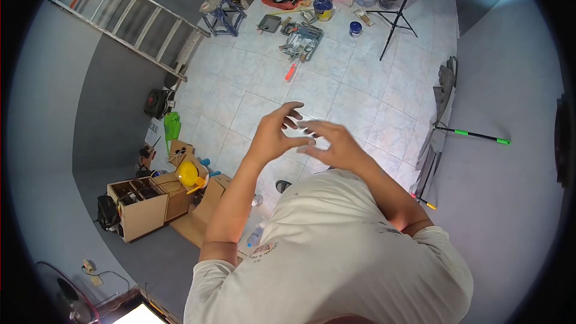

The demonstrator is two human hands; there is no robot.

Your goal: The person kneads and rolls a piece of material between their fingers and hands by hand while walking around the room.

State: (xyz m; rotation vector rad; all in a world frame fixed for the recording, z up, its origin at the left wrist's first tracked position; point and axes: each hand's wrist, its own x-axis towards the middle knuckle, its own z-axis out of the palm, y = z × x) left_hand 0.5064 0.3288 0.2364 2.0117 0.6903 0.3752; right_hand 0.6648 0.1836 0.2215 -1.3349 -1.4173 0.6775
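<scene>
Floor of pale tiles spreads beneath the left hand and the right hand, which are raised in front of the light shirt. The left hand is empty, its fingers curved and its thumb held apart from them. The right hand is empty too, its fingers bent and parted from the thumb. The 2 hands face each other with their tips close; whether any tips touch, I cannot tell. The nearest loose thing is a red-handled tool, lying on the floor beyond the hands. Just past it sits a tray filled with tools, and farther off a blue-and-yellow bucket and a small blue tub. A ladder leans at the left, and a yellow hard hat rests among cardboard boxes.
</scene>
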